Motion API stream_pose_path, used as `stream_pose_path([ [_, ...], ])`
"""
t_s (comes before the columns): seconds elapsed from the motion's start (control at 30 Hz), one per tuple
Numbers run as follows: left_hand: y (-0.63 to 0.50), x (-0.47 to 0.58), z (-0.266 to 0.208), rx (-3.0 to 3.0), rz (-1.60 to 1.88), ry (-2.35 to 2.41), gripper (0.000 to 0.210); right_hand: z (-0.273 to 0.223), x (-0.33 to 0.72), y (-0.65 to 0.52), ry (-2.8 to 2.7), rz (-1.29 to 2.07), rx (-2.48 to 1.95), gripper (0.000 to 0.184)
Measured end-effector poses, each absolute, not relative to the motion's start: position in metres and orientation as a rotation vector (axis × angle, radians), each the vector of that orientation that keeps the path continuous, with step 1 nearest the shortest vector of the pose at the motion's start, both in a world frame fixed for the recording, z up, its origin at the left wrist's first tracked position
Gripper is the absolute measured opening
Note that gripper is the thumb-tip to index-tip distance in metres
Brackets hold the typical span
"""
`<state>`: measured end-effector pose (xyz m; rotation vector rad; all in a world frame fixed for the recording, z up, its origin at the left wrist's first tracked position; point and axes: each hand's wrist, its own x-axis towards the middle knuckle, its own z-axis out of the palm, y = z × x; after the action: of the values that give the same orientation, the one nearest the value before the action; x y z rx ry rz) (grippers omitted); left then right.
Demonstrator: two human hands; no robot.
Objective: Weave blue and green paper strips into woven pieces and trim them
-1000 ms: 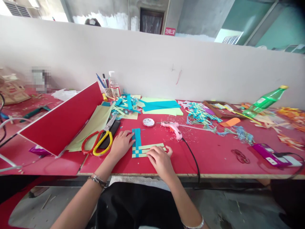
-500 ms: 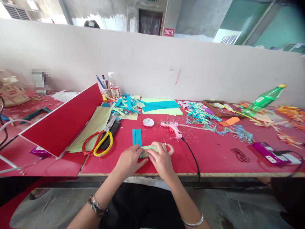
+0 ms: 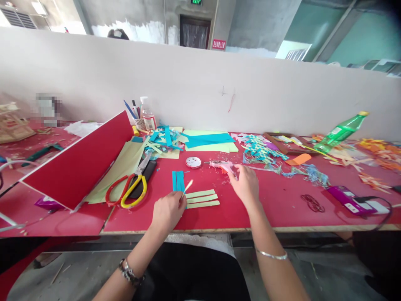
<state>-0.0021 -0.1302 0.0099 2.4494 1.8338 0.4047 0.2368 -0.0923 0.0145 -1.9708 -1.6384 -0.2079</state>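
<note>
My left hand (image 3: 168,211) is closed, pinching a narrow pale strip (image 3: 188,187) that points up from the fingertips; its exact kind is hard to make out. Beside it, several pale green paper strips (image 3: 203,197) lie side by side on the red table. Blue paper strips (image 3: 178,181) stand just above that hand, their lower ends partly hidden by it. Farther right, my right hand (image 3: 246,186) has its fingers curled at the handle of a pink hot glue gun (image 3: 224,166). The gun lies on the table, nozzle toward a small round white lid (image 3: 193,162).
Red- and yellow-handled scissors (image 3: 135,186) lie left, beside a slanted red board (image 3: 81,163). Cut paper scraps (image 3: 163,140) and a woven blue-green piece (image 3: 263,147) are at the back. A green bottle (image 3: 343,131) and purple power strip (image 3: 351,200) are on the right.
My right hand has left the green strips and moved up and right to the glue gun. My left hand has lifted a narrow strip, uncovering the green strips. The view has shifted slightly.
</note>
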Motion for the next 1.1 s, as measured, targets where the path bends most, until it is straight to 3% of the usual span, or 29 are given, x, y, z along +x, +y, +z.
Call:
stream_pose_path([
  [0.13,-0.129,-0.007,0.01,2.322,0.463,1.852,0.033,0.0,0.264,-0.063,-1.641,0.126,-2.214,0.027],
  [0.27,-0.128,-0.012,0.008,2.204,0.543,1.802,0.03,-0.008,0.265,-0.057,-1.6,0.167,-2.214,0.023],
  [0.5,-0.125,-0.018,0.004,2.113,0.658,1.703,0.033,0.002,0.256,-0.092,-1.473,0.071,-2.113,0.041],
  [0.7,-0.124,-0.021,0.0,1.994,0.721,1.61,0.034,-0.009,0.23,-0.138,-1.694,-0.15,-1.818,0.06],
  [1.1,-0.124,-0.024,-0.003,2.066,0.792,1.545,0.029,-0.02,0.208,-0.164,-2.037,-0.477,-1.702,0.05],
])
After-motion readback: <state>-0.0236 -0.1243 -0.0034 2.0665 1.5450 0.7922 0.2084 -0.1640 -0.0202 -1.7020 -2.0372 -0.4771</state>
